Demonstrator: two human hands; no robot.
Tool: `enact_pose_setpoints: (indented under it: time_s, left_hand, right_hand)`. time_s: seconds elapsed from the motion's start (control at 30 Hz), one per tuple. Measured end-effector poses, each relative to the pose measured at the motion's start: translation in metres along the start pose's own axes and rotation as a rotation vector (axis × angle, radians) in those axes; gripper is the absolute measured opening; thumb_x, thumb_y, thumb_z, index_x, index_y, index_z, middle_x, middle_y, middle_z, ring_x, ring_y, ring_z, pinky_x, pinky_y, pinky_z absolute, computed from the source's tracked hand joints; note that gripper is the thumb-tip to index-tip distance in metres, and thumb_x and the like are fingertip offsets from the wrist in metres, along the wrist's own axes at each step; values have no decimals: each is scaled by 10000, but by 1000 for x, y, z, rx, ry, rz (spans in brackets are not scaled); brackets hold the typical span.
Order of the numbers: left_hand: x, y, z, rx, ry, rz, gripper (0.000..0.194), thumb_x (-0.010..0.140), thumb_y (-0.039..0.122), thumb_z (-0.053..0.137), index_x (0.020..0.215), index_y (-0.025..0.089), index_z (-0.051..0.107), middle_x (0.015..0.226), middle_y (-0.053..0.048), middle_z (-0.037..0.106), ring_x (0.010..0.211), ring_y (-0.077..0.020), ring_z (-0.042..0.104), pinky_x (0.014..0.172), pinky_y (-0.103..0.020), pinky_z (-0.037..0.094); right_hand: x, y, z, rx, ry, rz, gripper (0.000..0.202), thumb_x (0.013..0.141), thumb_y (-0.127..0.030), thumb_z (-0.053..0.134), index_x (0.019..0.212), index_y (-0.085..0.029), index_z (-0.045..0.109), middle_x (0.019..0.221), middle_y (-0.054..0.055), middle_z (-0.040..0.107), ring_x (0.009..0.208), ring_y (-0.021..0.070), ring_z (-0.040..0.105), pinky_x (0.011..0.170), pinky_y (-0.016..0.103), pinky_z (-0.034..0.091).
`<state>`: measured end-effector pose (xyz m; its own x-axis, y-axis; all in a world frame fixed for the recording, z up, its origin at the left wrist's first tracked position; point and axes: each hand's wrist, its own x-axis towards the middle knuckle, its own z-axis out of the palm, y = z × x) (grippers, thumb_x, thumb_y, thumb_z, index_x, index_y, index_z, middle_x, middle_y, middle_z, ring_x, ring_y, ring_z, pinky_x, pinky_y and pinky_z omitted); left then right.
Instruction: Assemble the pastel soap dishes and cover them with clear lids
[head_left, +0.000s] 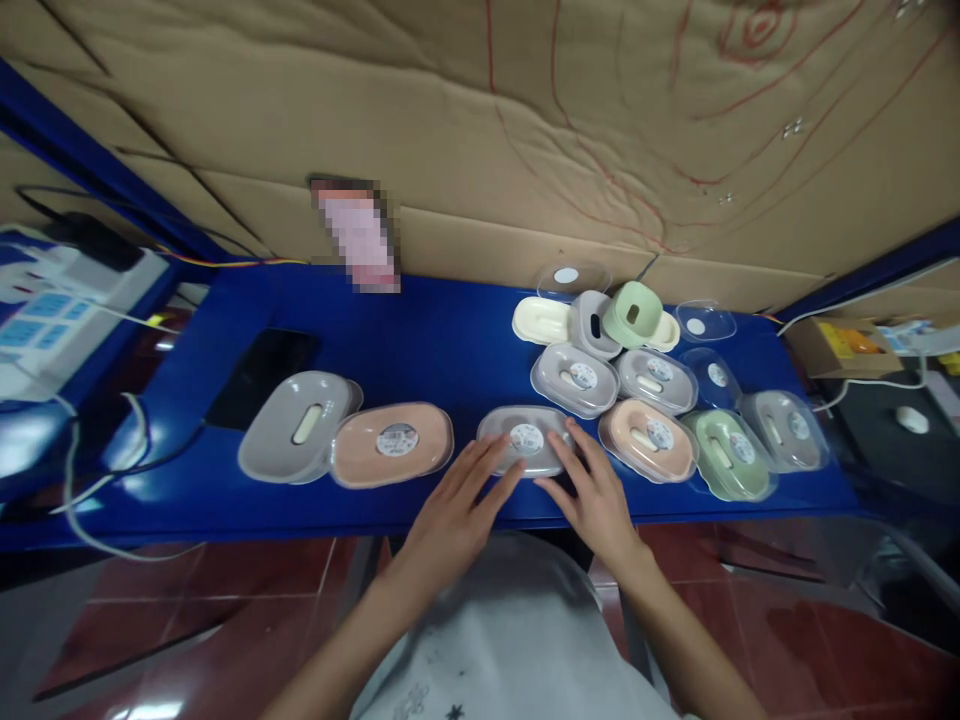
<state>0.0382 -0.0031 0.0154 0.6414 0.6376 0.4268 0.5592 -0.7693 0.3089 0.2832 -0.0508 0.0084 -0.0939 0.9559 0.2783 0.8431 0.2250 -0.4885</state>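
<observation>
A grey soap dish (536, 464) with a clear lid and a round printed label lies flat near the table's front edge. My left hand (469, 490) holds its left end, fingers over the lid and thumb by the front edge. At the right end my right hand (592, 490) grips it too, fingers across the lid and thumb low at the front. Left of my hands is a lidded, labelled peach soap dish (360, 450), touching a larger grey dish (274, 440). Another peach dish (634, 455) sits just right of my right hand.
Further right stand a green dish (724, 470) and a grey one (787, 430). Behind them are more grey dishes (562, 390), a green part (641, 300) and loose clear lids (709, 320). A black phone-like slab (266, 370) and white cables (75, 500) lie left.
</observation>
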Motion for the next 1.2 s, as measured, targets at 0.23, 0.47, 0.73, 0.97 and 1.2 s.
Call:
enact_pose_setpoints:
  time_s: [0.23,0.47,0.73,0.97,1.2]
  left_hand:
    - [-33,-17,-44,353,216,-391,337,975,209,718,1305,230,658,1395,-165,675,1321,-396,629,1105,-614,481]
    - [-13,-41,-22,280,138,-261,493,1041,228,606,1527,241,524,1534,-163,611,1426,-374,578,1178,-589,428]
    - [-7,-70,-50,309,312,-448,611,1043,269,602,1628,286,425,1636,-176,502,1531,-409,454,1249,-699,283]
    - [-60,-87,-56,427,232,-622,419,1061,292,557,1473,224,594,1414,-187,685,1287,-375,657,1166,-637,391]
    - [-74,-94,-48,306,227,-486,329,1056,208,533,1363,256,638,1409,-126,712,1329,-336,647,1215,-618,307]
  right_hand:
    - [62,-37,29,-89,20,61,593,1089,-284,489,1674,-263,395,1462,210,560,1253,366,641,1022,557,609]
    - [116,-48,19,-30,1,0,584,1110,-265,379,1689,-199,342,1716,154,359,1523,313,473,1201,482,501]
    - [169,9,-49,-464,-169,84,414,1114,-270,411,1413,-201,687,1455,120,678,1352,279,614,1149,436,466]
    - [254,14,-3,-593,-359,141,399,949,-279,745,1280,-58,717,1234,275,740,1135,394,720,1020,516,501]
    - [241,3,7,-552,-436,-119,271,1025,-243,622,1265,-226,747,1378,130,699,1258,258,655,1063,358,460]
